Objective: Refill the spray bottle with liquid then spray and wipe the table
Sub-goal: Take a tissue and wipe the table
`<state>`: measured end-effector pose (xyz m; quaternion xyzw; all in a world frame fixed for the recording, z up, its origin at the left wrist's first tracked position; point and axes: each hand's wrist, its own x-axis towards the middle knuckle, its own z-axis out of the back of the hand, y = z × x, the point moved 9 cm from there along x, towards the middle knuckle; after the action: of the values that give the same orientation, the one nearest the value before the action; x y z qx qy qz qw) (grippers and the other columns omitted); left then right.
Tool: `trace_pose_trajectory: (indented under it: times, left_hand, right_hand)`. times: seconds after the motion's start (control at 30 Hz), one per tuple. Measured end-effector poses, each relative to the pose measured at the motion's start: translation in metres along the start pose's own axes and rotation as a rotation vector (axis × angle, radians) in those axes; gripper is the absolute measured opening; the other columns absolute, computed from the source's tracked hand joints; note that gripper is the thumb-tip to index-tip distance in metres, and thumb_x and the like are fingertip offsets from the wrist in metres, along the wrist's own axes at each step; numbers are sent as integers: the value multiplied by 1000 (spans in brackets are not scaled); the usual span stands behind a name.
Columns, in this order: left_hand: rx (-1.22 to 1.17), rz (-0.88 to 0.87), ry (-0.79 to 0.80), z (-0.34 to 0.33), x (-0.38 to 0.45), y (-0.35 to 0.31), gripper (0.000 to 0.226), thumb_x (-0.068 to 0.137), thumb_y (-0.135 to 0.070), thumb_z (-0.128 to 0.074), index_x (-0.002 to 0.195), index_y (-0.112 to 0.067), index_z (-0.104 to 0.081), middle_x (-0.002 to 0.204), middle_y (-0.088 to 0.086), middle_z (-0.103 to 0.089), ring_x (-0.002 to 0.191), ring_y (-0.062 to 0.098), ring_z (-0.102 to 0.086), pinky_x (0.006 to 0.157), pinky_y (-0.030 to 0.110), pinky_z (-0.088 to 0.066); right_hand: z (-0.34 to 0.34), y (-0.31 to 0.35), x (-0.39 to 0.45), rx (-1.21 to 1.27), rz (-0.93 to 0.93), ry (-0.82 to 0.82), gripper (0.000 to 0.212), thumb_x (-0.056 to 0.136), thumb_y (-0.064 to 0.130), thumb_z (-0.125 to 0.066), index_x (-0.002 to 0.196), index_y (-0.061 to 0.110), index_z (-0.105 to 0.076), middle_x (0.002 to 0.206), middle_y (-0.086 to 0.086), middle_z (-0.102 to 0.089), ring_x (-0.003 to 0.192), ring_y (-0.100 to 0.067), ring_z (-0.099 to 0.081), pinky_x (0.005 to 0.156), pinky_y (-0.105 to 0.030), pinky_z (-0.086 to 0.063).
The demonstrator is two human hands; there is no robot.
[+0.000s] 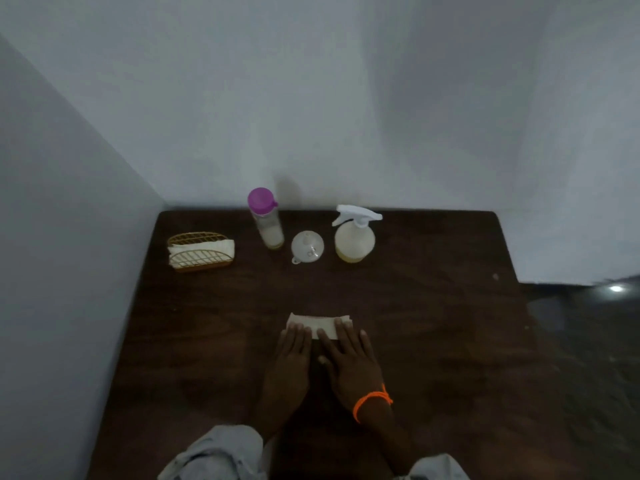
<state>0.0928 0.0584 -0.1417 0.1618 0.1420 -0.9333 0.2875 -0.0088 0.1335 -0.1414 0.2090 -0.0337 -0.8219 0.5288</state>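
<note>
The dark tabletop [433, 323] carries the spray bottle [354, 242], head screwed on, by its far edge. Toward the near edge, left hand [294, 355] and right hand [349, 362] lie flat, fingers extended, close together, pressing a folded tissue [320, 325]. Judging so, wiping is underway; next comes sliding it across.

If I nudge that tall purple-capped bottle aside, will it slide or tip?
Likely tips: the purple-capped bottle is tall and narrow-based. Its liquid sits only near the bottom, so it is probably light but steadier. The funnel stands close beside it.
</note>
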Motion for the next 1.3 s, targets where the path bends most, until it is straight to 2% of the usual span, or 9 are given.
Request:
trace_pose_trajectory:
  times: [0.13,0.23,0.3,0.4,0.6,0.7,0.83,1.07,1.3]
  left_hand:
    - [22,-109,-22,19,40,-60,65,89,-24,-53,149,0,-43,155,23,-42,149,36,-33,125,49,-22]
    - [111,-261,25,29,70,-114,61,99,-25,-35,156,-1,-30,163,20,-27,154,35,-20,127,47,-5]
    - [201,-357,9,30,79,-143,62,94,-26,-26,149,-4,-45,155,18,-45,148,33,-36,124,46,-11]
    - [270,-498,43,15,65,-172,64,90,-27,-24,143,-6,-54,148,15,-54,143,31,-45,122,46,-22]
    - [296,-653,32,-12,-15,-165,64,97,-26,-23,155,0,-29,163,21,-24,154,35,-17,124,49,2]
    - [305,-666,155,-19,-25,-167,65,104,-29,-32,159,-2,-8,168,19,-3,156,33,5,125,50,9]
    - [315,-617,94,-6,21,-180,71,102,-39,-37,158,0,-18,166,21,-17,156,36,-9,125,52,5]
    - [250,-423,-24,61,139,-183,56,107,-22,-32,158,-2,-22,164,21,-26,155,35,-15,127,51,-6]
    - [204,-273,8,73,128,-107,60,105,-28,-39,157,-3,-24,164,19,-26,155,32,-18,127,48,-14]
  right_hand:
    - [15,-66,-11,-6,-148,-46,56,101,53,-32,156,42,-21,166,-3,-15,154,-24,-14,121,-46,-9]
    - [23,-117,-33,-6,-311,-64,56,102,54,-29,156,43,-19,166,-3,-16,154,-23,-14,122,-45,-8]
    - [21,-136,-57,14,-412,-73,57,102,55,-29,156,43,-17,166,-4,-19,154,-22,-12,122,-45,-8]
    - [9,-135,-98,81,-520,-115,58,101,54,-33,156,41,-20,165,-8,-21,154,-24,-15,122,-45,-9]
    - [-36,-84,-169,213,-614,-69,59,99,59,-26,155,39,-26,162,-9,-29,149,-28,-29,121,-40,-5]
    - [-41,-82,-177,212,-637,-44,60,99,60,-22,156,42,-21,162,-8,-30,148,-26,-30,120,-38,-1]
    - [-18,-115,-143,192,-602,-103,59,99,60,-17,155,42,-23,160,-13,-33,149,-27,-28,119,-45,-14]
    - [62,-181,-26,129,-532,-60,66,93,66,-9,156,45,-9,168,-6,-8,155,-23,-1,124,-44,-4]
    - [58,-127,30,151,-349,21,72,94,70,-25,158,40,-9,168,-5,4,155,-23,7,125,-44,0]
